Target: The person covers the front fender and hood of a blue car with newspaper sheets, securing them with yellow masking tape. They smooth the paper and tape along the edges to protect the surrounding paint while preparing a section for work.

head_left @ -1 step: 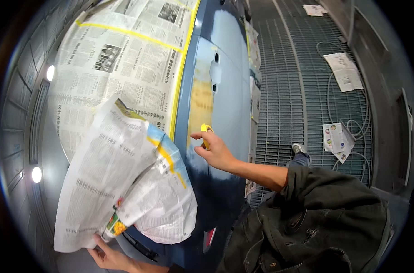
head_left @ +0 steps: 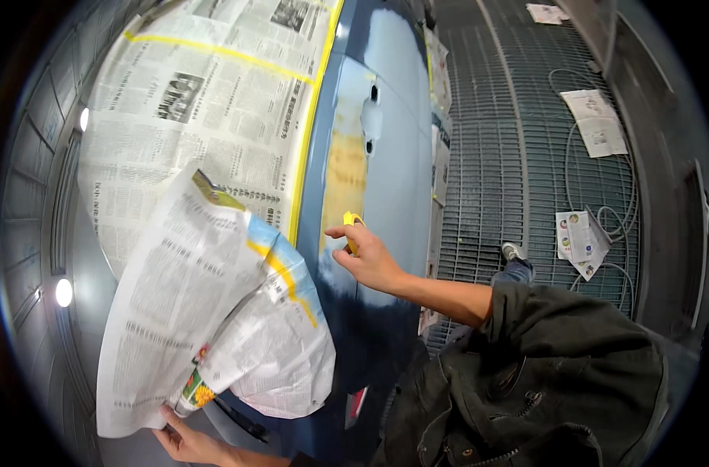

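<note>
Pinched between the fingers of my left hand (head_left: 189,445) is the near lower edge of a loose newspaper sheet (head_left: 183,296). The sheet is partly folded over, with a blue and yellow printed edge and a flower picture, and it stands up over the car's near end. My right hand (head_left: 374,263) is curled round a roll of yellow masking tape (head_left: 353,229), held above the side of the blue car (head_left: 315,148). Beneath that hand the panel shows pale grey-blue primer (head_left: 397,187) and a sanded yellowish patch (head_left: 346,167).
Newspaper masking (head_left: 237,101), edged with yellow tape, covers the car's left part. Two dark openings show in the primed panel. To the right lies a metal grating floor (head_left: 487,156) with loose papers (head_left: 594,124) and a thin hose (head_left: 566,163). My shoe (head_left: 513,251) stands on the grating.
</note>
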The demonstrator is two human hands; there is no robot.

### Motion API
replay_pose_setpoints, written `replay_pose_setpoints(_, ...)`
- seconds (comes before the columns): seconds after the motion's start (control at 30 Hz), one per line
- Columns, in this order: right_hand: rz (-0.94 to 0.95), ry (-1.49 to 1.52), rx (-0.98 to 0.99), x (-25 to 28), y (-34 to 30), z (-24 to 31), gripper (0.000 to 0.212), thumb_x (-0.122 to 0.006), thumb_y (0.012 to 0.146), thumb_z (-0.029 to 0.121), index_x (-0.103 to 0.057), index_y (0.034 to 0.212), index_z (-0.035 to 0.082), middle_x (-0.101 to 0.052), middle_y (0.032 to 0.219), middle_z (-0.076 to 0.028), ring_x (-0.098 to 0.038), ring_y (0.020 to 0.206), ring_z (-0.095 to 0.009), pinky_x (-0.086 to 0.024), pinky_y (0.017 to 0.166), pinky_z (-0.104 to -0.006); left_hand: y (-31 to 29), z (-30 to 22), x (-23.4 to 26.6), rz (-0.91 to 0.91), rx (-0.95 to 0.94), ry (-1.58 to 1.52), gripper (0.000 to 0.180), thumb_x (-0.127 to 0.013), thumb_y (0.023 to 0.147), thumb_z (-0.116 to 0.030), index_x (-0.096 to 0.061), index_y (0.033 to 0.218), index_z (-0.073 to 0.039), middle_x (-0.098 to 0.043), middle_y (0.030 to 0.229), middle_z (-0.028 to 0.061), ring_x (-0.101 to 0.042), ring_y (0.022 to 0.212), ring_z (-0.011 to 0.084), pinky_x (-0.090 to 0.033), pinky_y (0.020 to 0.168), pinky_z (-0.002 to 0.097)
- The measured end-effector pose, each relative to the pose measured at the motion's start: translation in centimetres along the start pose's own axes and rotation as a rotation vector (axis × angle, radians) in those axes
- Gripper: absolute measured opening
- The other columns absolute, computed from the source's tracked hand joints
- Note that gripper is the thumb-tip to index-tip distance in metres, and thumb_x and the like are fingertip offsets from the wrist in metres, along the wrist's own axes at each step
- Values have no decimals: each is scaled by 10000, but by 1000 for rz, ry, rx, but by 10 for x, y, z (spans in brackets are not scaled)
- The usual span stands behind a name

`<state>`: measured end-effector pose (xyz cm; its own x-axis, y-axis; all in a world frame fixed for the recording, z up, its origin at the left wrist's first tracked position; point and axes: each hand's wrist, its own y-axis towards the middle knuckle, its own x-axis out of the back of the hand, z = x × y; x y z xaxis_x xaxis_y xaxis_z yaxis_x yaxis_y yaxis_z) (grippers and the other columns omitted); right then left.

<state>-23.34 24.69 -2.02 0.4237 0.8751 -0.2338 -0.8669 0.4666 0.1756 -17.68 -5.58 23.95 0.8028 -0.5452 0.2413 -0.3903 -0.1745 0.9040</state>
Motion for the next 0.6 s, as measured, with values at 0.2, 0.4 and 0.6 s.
replay_pose_setpoints(0.2,246,98,-87,15,17,-17,335,-597,927,186,-608,1258,137,-536,979,-132,-606,834,-288,-497,763,-401,12,-4,53,-84,16,334,324,-672,985,-221,-674,990,103,-694,1020,133,-622,943,161,-490,853,306)
replay_pose_setpoints(0.4,456,365,-203,-20,9,-8,422,-577,975,247,-521,1367,103,-510,1033,-158,-570,961,-328,-475,804,-412,33,-105,6,-62,17,448,317,-556,1029,-181,-622,1102,120,-641,1177,192,-628,1077,252,-493,974,375)
replay_pose_setpoints(0.6,517,297,21,-35,5,21,611,-611,951,293,-414,1445,-7,-484,1176,-202,-476,1119,-382,-393,975,-462,38,-165,-50,-173,-2,701,278,-506,1017,-141,-578,1172,78,-600,1227,177,-615,1094,255,-482,993,384)
